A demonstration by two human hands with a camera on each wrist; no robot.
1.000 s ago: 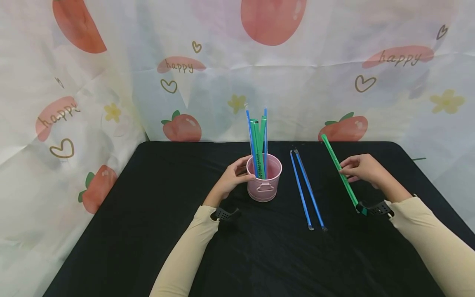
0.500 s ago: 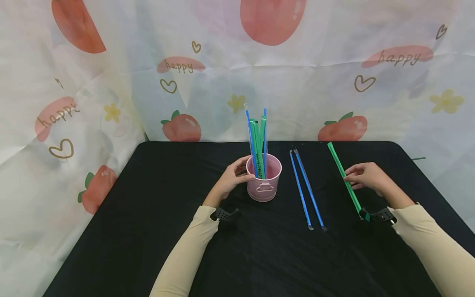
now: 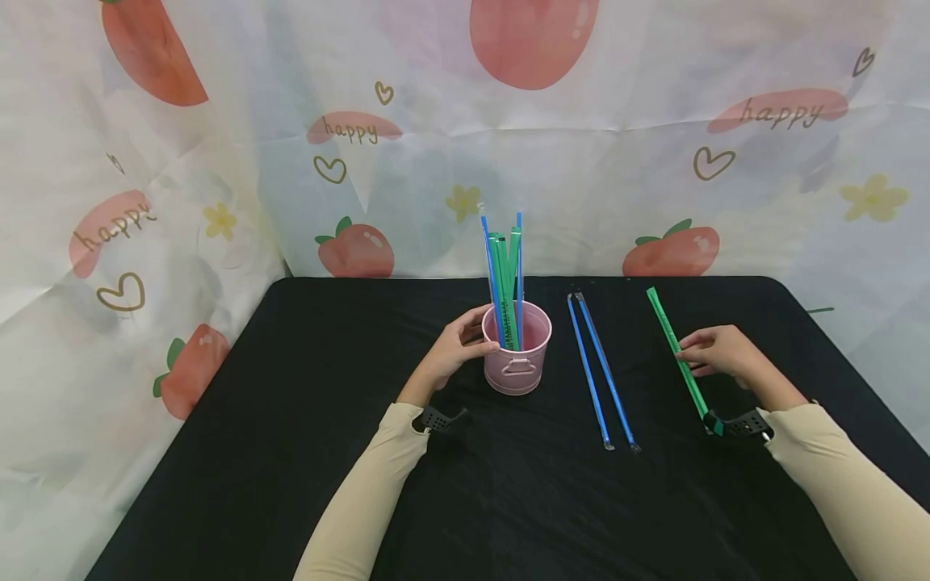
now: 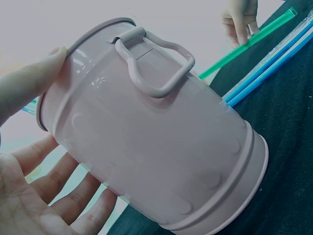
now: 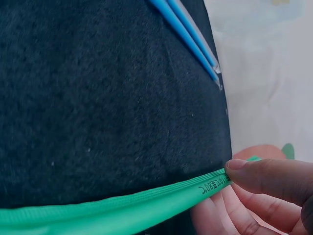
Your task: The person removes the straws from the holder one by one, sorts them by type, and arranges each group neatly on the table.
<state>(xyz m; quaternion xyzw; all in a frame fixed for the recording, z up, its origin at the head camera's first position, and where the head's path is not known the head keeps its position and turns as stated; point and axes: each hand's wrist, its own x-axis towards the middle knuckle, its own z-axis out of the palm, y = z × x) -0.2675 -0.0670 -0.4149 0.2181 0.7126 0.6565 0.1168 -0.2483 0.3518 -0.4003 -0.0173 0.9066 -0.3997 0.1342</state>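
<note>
A small pink metal bucket (image 3: 536,363) stands upright on the black cloth, with green straws (image 3: 503,278) and blue straws (image 3: 488,250) poking out of its top. My left hand (image 3: 458,347) holds the bucket's left side, thumb at the rim and fingers along the wall, as the left wrist view shows. Further right, my right hand (image 3: 718,353) pinches a wrapped green straw (image 3: 663,319) between thumb and fingers near its middle. Small dark print marks that straw's wrapper (image 5: 215,186) in the right wrist view. The straw slants, its far end pointing toward the back edge.
Two wrapped blue straws, a left one (image 3: 588,367) and a right one (image 3: 610,379), lie side by side on the black tablecloth (image 3: 327,452) between bucket and right hand. Behind the table hangs a printed fabric backdrop (image 3: 567,186). Dark straps (image 3: 741,424) sit at the wrists.
My right hand, pinching the green straw, has moved nearer to me and slightly right, so the straw's far end sits lower in the view. The left hand and bucket have stayed still.
</note>
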